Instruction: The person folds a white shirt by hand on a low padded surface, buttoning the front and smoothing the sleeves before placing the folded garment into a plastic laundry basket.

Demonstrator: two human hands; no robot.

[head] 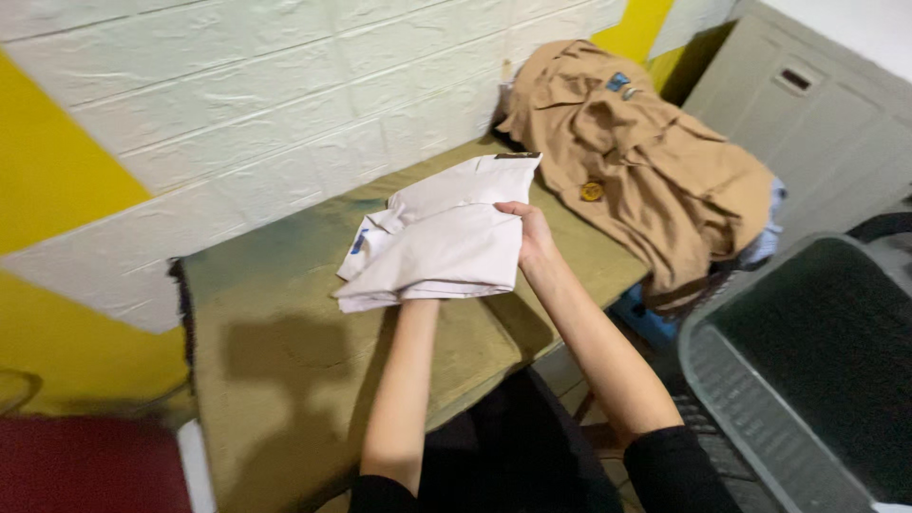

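A folded white shirt [439,242] is held up a little above the olive-covered table [275,351]. My right hand [532,237] grips the shirt's right edge, fingers curled over the fold. My left hand is hidden under the shirt; only its forearm [404,380] shows, reaching up beneath the lower edge, apparently bearing the shirt from below. The shirt's collar end points to the left and a sleeve or flap sticks out toward the wall at the upper right.
A heap of tan uniform clothes [646,152] with badges lies at the table's far right end. A grey plastic bin [807,370] stands to the right. White and yellow brick wall [237,104] behind. A red object [85,465] sits at lower left.
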